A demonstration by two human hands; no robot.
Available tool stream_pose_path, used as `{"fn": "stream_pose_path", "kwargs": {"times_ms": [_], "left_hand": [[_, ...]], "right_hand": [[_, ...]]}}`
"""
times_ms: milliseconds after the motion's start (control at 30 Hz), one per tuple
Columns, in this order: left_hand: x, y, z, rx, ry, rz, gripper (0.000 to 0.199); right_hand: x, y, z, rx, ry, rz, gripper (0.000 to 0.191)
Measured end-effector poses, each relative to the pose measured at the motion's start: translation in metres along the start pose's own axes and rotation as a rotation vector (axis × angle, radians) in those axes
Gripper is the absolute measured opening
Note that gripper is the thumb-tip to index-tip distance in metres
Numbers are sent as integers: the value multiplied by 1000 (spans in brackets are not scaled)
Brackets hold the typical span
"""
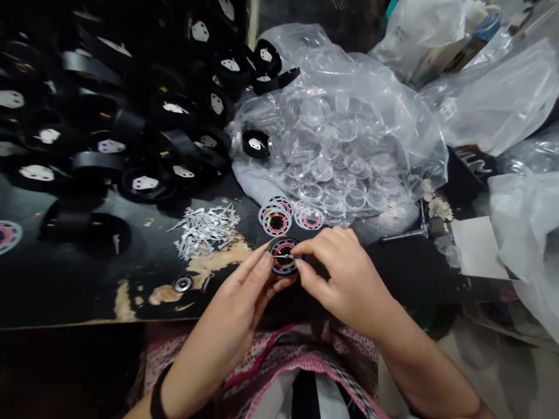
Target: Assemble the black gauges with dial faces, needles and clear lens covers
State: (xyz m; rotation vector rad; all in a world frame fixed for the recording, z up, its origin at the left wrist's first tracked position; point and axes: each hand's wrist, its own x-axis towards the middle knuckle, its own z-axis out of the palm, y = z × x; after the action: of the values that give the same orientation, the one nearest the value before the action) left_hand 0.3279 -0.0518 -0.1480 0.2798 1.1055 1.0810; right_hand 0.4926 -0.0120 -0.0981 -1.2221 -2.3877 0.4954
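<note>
Over the scuffed black table (82, 291), the left hand (244, 288) grips a seemingly light, stiff gauge (282, 265) sensibly by its rim; whether the right hand (345, 273) pinches its delicate-looking needle (279, 256), I can't tell.

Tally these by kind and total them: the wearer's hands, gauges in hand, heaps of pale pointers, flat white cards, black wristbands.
Hands: 2 (left hand, right hand)
Held gauge: 1
Pointer heap: 1
White card: 1
Black wristband: 1
Total: 6

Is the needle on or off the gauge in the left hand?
On: a white needle lies across the face of the gauge; whether it is fixed, I cannot tell.
</note>
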Motion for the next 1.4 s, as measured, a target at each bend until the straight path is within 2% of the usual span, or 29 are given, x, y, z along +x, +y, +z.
{"fn": "stream_pose_path", "kwargs": {"times_ms": [133, 200, 267, 400, 500, 567, 633, 667, 700, 800, 900, 967, 1033, 1100, 1200, 1400], "left_hand": [[2, -4, -15, 190, -22, 88, 38], [3, -3, -17, 287, -26, 131, 40], [3, -2, -15, 265, 5, 109, 40], [3, -4, -11, 25, 62, -43, 46], [6, -11, -19, 103, 71, 25, 45], [9, -14, -25, 169, 45, 75, 43], [10, -16, -28, 129, 24, 103, 39], [10, -16, -27, 82, 16, 105, 38], [9, -16, -25, 37, 11, 100, 37], [6, -15, -16, -43, 1, 45, 37], [2, -11, -9, -106, -11, -11, 34], [2, -5, -6, -150, -40, -55, 28], [4, 1, -3, -204, -57, -115, 23], [8, 6, 0, -265, -52, -173, 23], [14, 11, 3, -344, -60, -202, 24], [14, 13, 5, -362, -94, -103, 28]], "right_hand": [[9, -4, 25, -129, -18, -70, 16], [10, -3, 30, -179, -10, -101, 16], [11, -5, 31, -191, -6, -93, 16], [15, -16, 29, -72, -14, 86, 11], [19, -12, 22, 116, -85, 210, 8], [23, 4, 16, 264, -113, 216, 11], [31, 31, 11, 253, -3, 256, 13], [36, 46, 9, 125, 123, 330, 14], [42, 61, 7, -25, 179, 402, 16], [53, 94, 4, -257, 158, 487, 24], [52, 96, 1, -260, 182, 459, 23], [44, 83, 3, -246, 265, 372, 27], [34, 64, 9, -220, 311, 226, 29], [27, 46, 18, -204, 285, 100, 27], [19, 27, 31, -178, 198, -6, 26], [6, 11, 37, -162, 127, -128, 29]]}}
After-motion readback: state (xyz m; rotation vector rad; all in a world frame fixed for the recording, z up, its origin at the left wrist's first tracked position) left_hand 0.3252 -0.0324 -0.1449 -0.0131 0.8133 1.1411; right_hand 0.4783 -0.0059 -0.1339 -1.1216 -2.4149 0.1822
